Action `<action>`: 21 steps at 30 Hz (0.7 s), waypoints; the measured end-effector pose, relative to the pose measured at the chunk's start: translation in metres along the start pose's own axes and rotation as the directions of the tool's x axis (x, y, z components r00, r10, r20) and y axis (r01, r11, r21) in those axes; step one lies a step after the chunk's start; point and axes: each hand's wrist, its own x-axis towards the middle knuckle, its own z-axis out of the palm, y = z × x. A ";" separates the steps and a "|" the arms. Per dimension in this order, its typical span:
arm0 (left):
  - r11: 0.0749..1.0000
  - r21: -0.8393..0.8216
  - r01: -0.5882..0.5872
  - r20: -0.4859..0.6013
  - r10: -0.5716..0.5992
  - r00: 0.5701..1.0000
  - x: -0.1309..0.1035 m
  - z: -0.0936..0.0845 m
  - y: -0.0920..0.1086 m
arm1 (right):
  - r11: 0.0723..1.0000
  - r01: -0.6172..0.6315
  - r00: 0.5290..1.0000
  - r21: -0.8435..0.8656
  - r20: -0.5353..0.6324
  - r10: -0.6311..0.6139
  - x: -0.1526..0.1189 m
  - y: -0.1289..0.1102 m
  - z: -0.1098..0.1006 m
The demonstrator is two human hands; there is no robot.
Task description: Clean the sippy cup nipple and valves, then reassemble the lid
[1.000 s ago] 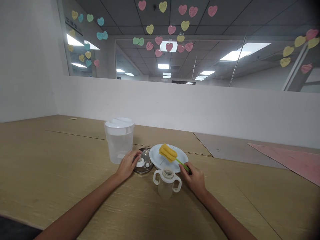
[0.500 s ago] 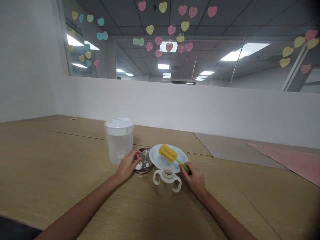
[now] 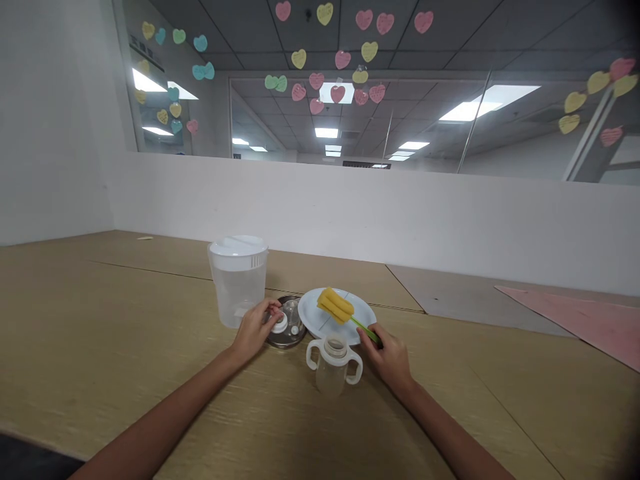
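In my right hand (image 3: 393, 357) is the green handle of a bottle brush (image 3: 336, 305), my fingers closed round it. Its yellow sponge head rests over the white plate (image 3: 313, 327). My left hand (image 3: 257, 328) reaches over a round metal tray (image 3: 287, 344), thumb and fingers pinched on a white bottle collar (image 3: 281, 324). A smaller white piece (image 3: 295, 330) and a clear dome-shaped cover (image 3: 291, 309) also lie in the tray. Upright in front of the plate stands a baby bottle (image 3: 333, 370) with two white handles and an uncovered mouth.
A clear plastic pitcher (image 3: 240, 283) with a white lid stands behind my left hand. The wooden table (image 3: 260, 427) runs back to a white wall (image 3: 320, 207). A grey sheet (image 3: 470, 310) and a pink sheet (image 3: 575, 320) lie at the right.
The fingers of my left hand have shifted slightly, and the white collar beneath them sits a little higher and shows more. My right hand and the brush stay put.
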 end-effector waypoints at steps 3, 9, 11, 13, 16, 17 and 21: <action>0.999 -0.030 -0.031 0.002 0.031 1.000 0.000 0.000 0.002 | 1.000 -0.006 1.000 0.002 0.006 0.006 0.000 0.000 0.000; 0.999 -0.049 -0.023 -0.029 0.022 0.999 -0.001 0.002 -0.001 | 1.000 -0.010 1.000 -0.001 0.008 0.010 0.001 0.000 0.000; 0.999 -0.045 -0.026 -0.033 0.024 0.999 -0.001 0.002 -0.003 | 1.000 -0.010 1.000 0.003 0.011 0.010 0.001 0.000 -0.001; 1.000 -0.017 -0.017 -0.053 0.016 0.998 -0.001 0.002 -0.004 | 1.000 -0.010 1.000 0.003 0.010 0.010 0.001 0.000 -0.001; 0.999 -0.023 -0.028 -0.047 0.027 0.999 0.000 0.001 -0.002 | 1.000 -0.015 1.000 0.000 0.007 0.015 0.000 0.000 0.000; 0.999 -0.022 -0.030 -0.049 0.029 0.998 -0.001 0.001 -0.001 | 1.000 -0.015 1.000 0.000 0.008 0.015 0.000 0.000 0.000; 0.999 0.054 -0.008 -0.126 0.015 0.992 -0.001 -0.001 0.003 | 1.000 -0.017 1.000 0.001 0.016 0.017 -0.001 0.000 0.000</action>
